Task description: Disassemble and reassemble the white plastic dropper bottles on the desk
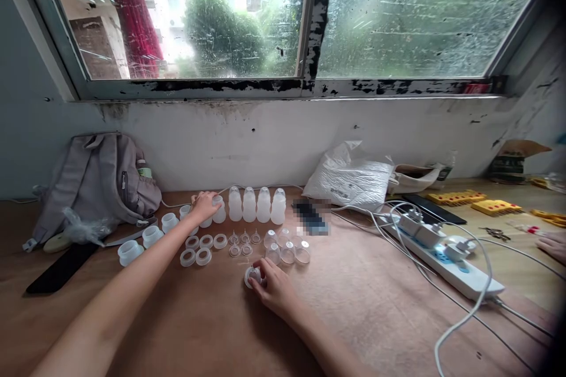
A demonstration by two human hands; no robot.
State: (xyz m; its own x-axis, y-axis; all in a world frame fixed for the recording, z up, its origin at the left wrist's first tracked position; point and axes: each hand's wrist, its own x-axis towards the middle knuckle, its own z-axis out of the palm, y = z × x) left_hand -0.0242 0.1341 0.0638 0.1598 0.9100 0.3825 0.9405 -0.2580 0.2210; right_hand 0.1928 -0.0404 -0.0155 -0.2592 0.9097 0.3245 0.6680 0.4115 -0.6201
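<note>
My left hand (204, 206) reaches to the back row, its fingers closed on the rim of a frosted baby bottle (219, 212). Other open-topped bottles (152, 236) run in a slanting row to the left, partly behind my forearm. On the table before me, my right hand (275, 285) pinches a white collar ring (249, 276) with a clear part in its middle. Between my arms lie white collar rings (203, 257) and several clear nipples (245, 238). Clear domed caps (288, 253) stand just beyond my right hand. Several capped bottles (263, 206) stand upright at the back.
A grey backpack (99, 171) and a black flat object (64, 268) lie at the left. A silver padded bag (349, 177) and a blurred phone-like object (312, 216) are at the back. Cables trail around a white power strip (446, 259). Another person's hand (552, 245) shows at the right edge.
</note>
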